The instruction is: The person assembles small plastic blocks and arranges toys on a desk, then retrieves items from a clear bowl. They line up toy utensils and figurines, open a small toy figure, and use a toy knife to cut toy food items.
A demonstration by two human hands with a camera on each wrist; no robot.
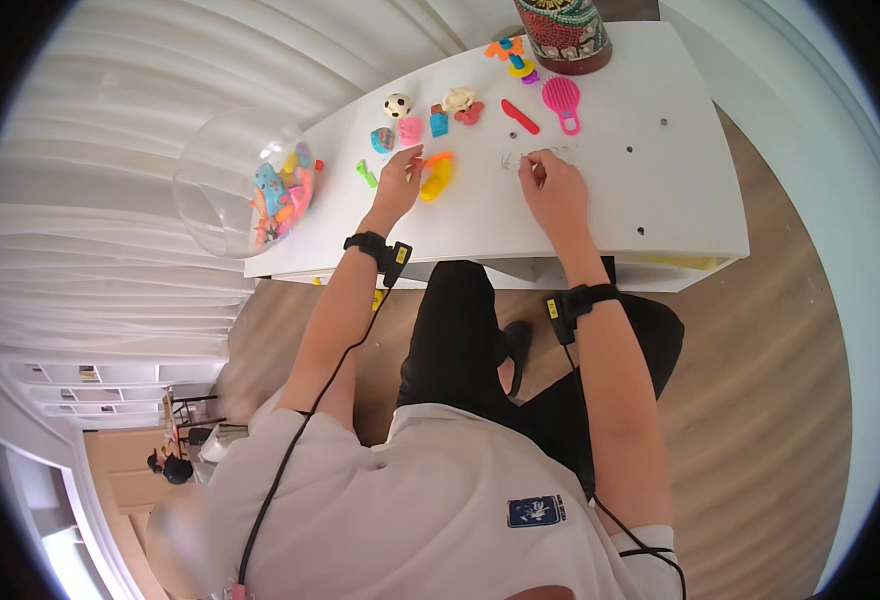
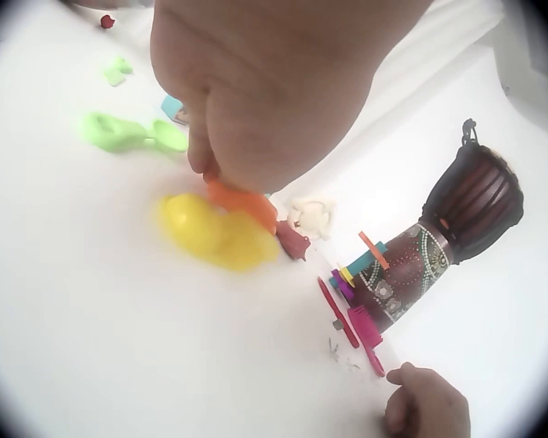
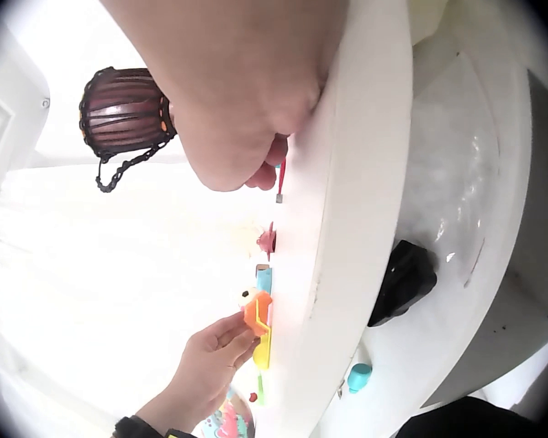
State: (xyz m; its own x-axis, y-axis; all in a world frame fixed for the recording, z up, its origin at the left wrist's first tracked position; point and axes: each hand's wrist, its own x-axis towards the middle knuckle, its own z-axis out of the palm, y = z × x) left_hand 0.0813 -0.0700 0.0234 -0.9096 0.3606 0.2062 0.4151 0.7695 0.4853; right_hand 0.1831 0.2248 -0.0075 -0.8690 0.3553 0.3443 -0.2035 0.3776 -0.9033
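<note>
My left hand [image 1: 398, 187] pinches an orange and yellow plastic toy [image 2: 221, 233] by its orange part, close over the white table. In the left wrist view the yellow part is blurred, and the fingertips are partly hidden behind the palm. From the right wrist view, thumb and fingers of that hand meet at the orange part. My right hand [image 1: 557, 195] is low at the table, loosely curled, with nothing seen in it. Nearest to it are a red toy knife [image 1: 520, 117] and a pink toy hairbrush [image 1: 562, 100]. A green toy spoon [image 2: 128, 133] lies beside the left hand.
Behind the hands sit a small football [image 1: 397, 106], a blue round toy [image 1: 382, 139], a pink toy [image 1: 409, 131] and a cream figure [image 1: 458, 99]. A patterned drum [image 1: 565, 35] stands at the back. To the left is a clear bowl [image 1: 205, 190] of toys.
</note>
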